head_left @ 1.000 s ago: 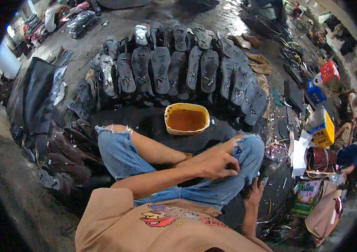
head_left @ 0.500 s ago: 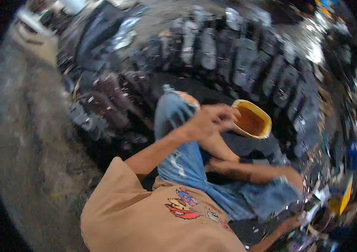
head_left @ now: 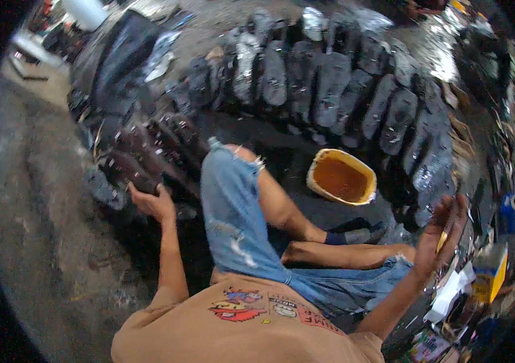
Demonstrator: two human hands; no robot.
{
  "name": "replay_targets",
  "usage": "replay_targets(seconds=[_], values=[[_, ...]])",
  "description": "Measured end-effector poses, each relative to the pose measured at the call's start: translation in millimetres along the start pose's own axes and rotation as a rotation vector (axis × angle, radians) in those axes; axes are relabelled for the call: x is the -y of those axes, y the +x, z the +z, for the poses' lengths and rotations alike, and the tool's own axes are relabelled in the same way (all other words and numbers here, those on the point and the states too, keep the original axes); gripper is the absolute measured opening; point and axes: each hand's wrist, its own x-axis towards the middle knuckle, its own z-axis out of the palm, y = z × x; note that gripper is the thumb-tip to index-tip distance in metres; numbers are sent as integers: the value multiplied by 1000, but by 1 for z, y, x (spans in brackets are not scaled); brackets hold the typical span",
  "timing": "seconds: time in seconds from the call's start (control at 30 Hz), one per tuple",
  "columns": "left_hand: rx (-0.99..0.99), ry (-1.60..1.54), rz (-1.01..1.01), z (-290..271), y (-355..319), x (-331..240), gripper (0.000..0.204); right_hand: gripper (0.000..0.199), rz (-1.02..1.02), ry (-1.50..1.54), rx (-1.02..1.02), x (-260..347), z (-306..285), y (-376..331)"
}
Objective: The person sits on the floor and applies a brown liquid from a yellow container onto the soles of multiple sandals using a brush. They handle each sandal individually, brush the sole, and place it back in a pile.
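I sit cross-legged in torn blue jeans on a dark floor. My left hand reaches out to my left and curls over a dark shoe piece in a pile of similar brown and black pieces. My right hand is raised at my right side, fingers loosely spread, with a small yellow stick held between them. A yellow tub of brown liquid stands on the floor in front of my knees, apart from both hands.
A curved row of dark shoe soles rings the floor ahead of me. A black bag lies at the far left. Boxes, paper and a yellow carton crowd my right side. Bare grey ground lies to my left.
The view has swung left. My left hand left my lap and reached out to the shoe pieces at my left. My right hand rose at my right side.
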Motion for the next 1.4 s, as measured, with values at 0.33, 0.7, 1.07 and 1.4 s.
replay_targets(seconds=[0.33, 0.7, 1.07, 1.4], values=[[4, -208, -116, 6, 11, 6, 101, 24, -492, -1593, 64, -46, 39, 2], [429, -408, 275, -78, 5, -114, 68, 28, 19, -1076, -130, -112, 75, 7], [963, -192, 748, -98, -15, -143, 69, 20, -248, -1618, 187, -189, 36, -18], [756, -408, 550, -84, -30, -154, 36, 21, -80, -1484, -215, -126, 23, -12]])
